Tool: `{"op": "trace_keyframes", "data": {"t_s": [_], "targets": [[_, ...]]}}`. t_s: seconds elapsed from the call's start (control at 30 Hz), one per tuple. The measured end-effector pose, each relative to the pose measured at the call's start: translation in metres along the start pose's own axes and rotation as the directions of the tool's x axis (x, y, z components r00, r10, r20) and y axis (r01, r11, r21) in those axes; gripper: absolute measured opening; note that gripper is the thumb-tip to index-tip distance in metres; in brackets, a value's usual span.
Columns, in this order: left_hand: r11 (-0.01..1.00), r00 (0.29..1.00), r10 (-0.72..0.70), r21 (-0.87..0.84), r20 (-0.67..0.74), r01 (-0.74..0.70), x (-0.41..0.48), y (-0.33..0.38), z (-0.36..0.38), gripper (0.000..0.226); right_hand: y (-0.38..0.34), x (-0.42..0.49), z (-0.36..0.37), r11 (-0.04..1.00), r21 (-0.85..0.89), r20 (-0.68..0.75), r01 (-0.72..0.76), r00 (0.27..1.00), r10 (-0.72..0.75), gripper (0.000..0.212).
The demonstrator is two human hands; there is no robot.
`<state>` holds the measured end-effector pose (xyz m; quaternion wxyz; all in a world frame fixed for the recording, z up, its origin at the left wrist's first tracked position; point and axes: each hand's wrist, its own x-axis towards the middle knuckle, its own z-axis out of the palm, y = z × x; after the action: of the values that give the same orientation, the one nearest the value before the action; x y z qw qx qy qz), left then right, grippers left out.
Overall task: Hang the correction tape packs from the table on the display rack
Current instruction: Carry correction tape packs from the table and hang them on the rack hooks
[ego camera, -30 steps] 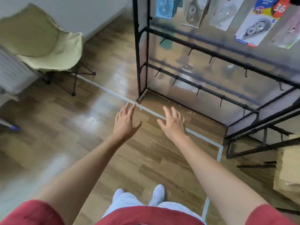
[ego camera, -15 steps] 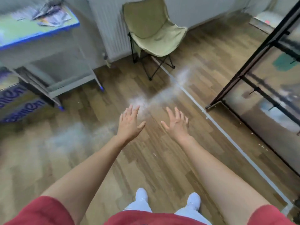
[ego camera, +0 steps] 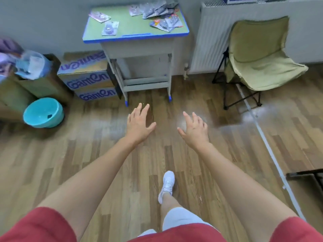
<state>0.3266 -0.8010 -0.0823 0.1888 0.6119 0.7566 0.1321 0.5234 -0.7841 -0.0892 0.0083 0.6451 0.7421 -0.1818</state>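
- Both hands empty. Left hand (ego camera: 138, 126) and right hand (ego camera: 194, 131) are out in front, palms down, fingers (ego camera: 146, 109) straight and spread, gripping nothing.
- Packs (ego camera: 157, 11) are on the tabletop (ego camera: 136, 23), straight ahead of the fingertips, higher up and well apart. No contact yet.
- Main pile (ego camera: 165, 23) sits at the back right of the tabletop, roughly on the line between the two hands. Neither hand is clearly nearer.
- Two loose packs lie ahead and left of the left fingers: a pink one (ego camera: 99, 15) further back and a purple one (ego camera: 110, 28) nearer the front edge. Left hand is closer to both.
- Axes: the purple pack's long axis runs roughly away from the fingers, the pink one lies slanted. The pile is jumbled, with no common axis.
- Look: flat carded packs under clear plastic, mostly grey, with some red and blue print. Too blurred to count them or to see the hang holes.
- Judgement: the next move is to close the gap, then pick off the pile's top.
- Black frame (ego camera: 307, 177), low and right of the right fingers, may be the rack's foot. Can't tell.
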Motion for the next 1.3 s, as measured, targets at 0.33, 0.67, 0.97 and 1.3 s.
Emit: {"op": "trace_keyframes", "data": {"t_s": [0.33,0.67,0.97,1.3], "targets": [[0.991,0.975,-0.107,0.060,-0.194,0.121,0.186,-0.057,-0.109,0.070,-0.094,0.211,-0.063,0.985,-0.083,0.000,0.148,0.989,-0.149,0.064],[0.982,0.972,-0.181,0.033,-0.151,0.188,0.329,-0.106,-0.132,0.071,-0.156,0.362,-0.087,0.975,-0.109,-0.030,0.193,0.980,-0.197,0.064],[0.999,0.994,-0.043,0.006,-0.100,0.044,0.512,-0.114,-0.162,0.069,-0.185,0.505,-0.118,0.996,-0.085,-0.076,0.014,0.997,-0.020,0.065],[0.998,0.998,0.051,-0.043,0.048,-0.049,0.621,-0.073,-0.132,0.070,-0.143,0.595,-0.134,0.978,0.056,-0.109,-0.199,0.973,0.204,0.064]]}}
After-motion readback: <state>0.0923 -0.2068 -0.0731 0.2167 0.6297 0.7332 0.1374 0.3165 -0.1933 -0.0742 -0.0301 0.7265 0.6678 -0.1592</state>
